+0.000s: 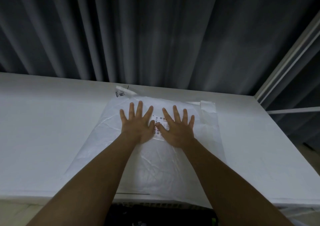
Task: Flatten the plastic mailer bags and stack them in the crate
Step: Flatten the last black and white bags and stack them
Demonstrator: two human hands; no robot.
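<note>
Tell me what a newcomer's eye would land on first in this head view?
Two bare forearms reach in from the bottom, with the left hand and right hand spread flat side by side on a white plastic mailer bag in the middle of the white table. A shipping label shows between the hands. Behind the table hangs a dark pleated curtain.

Mailer bag [155, 160] lies flat mid-desk [43, 130]; both hands, left hand [138, 123] and right hand [176, 127], side by side on it; curtain [155, 35] behind the desk.
</note>
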